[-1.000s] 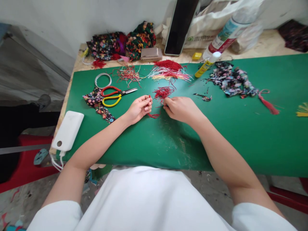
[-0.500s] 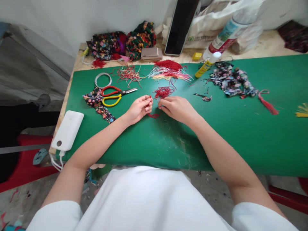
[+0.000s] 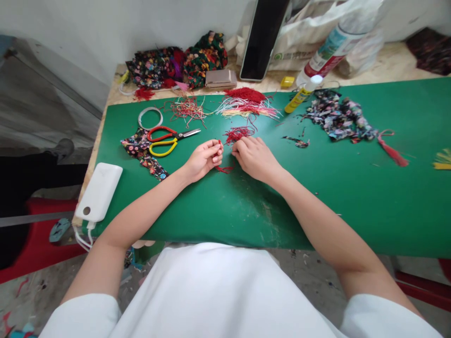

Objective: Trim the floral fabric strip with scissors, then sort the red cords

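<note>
My left hand (image 3: pixel 205 159) is closed in a pinch on a small red tassel (image 3: pixel 224 169); its red tip shows above the thumb and its loose threads come out below the fingers. Just to the right, my right hand (image 3: pixel 256 158) has its fingertips pressed together, palm down. Whatever lies between those fingertips is hidden. Beyond both hands sits a tangled heap of red cords (image 3: pixel 238 134), its near edge close to my right fingers. Scissors with one red and one yellow handle (image 3: pixel 164 141) lie left of my left hand.
On the green mat (image 3: pixel 218 211) lie floral fabric strips (image 3: pixel 141 150), a tape roll (image 3: pixel 150 117), thread bundles (image 3: pixel 248 104), a glue stick (image 3: pixel 302 95), fabric scraps (image 3: pixel 334 117) and a pinkish-red tassel (image 3: pixel 392 150). A power bank (image 3: pixel 99 191) is at the left edge; a phone (image 3: pixel 262 40) leans behind.
My right hand has shifted slightly up and turned more palm down, its fingers nearer the red cord heap. The left hand keeps its pinch on the red tassel, almost still.
</note>
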The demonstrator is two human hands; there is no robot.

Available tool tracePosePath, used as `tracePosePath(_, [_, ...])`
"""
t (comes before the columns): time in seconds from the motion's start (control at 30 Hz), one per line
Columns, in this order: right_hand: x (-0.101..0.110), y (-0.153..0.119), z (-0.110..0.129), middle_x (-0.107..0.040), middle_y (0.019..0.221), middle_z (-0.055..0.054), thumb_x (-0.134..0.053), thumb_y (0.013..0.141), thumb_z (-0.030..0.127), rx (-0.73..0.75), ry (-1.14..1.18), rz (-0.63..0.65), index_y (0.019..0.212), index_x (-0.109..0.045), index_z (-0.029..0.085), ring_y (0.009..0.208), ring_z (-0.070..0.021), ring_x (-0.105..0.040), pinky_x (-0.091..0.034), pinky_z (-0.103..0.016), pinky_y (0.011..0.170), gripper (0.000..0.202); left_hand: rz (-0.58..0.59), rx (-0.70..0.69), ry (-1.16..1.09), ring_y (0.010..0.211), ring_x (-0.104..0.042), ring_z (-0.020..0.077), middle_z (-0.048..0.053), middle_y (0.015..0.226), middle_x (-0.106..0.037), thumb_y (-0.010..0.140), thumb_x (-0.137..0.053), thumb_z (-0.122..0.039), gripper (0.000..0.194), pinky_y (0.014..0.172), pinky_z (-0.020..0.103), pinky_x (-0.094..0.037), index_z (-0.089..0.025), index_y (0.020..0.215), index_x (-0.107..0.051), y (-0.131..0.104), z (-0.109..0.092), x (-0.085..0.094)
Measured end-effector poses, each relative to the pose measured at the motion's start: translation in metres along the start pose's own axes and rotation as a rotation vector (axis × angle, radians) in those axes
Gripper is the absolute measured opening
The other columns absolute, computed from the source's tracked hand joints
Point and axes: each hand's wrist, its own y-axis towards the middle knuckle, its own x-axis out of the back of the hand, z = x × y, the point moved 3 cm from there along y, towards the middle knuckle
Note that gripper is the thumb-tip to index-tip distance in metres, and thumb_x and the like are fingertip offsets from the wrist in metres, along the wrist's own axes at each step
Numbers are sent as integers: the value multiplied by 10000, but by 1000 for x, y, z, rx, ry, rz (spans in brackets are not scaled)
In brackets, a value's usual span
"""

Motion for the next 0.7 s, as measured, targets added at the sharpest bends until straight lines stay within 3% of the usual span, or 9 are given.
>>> tracePosePath(0.17, [4,1,-6,-649,962,-143,-361,1036,201,-54,129,-173,985,-546,195,891,-289,-562,-402,-405,788,192,-15,6,17,466,-404,27,-45,628,-507,986,-468,-35,247,510,158,-312,-134,772,-543,-1,-1,-1])
tracePosePath(0.4, [9,0,-3,-640,868,-80,-397,1007,174,43,409,-371,943,-512,228,813,-228,-590,-472,-356,751,142,5,-8,22,455,-415,20,-48,615,-515,994,-430,-23,264,498,153,-309,-126,773,-530,0,-1,-1])
tracePosePath(0.7, [5,-2,11,-759,924,-61,-558,953,180,45,606,-399,1053,-625,209,787,-180,-696,-542,-295,714,124,-18,3,67,445,-410,18,-52,591,-514,998,-432,-28,272,501,154,-327,-133,766,-526,-1,-2,-4])
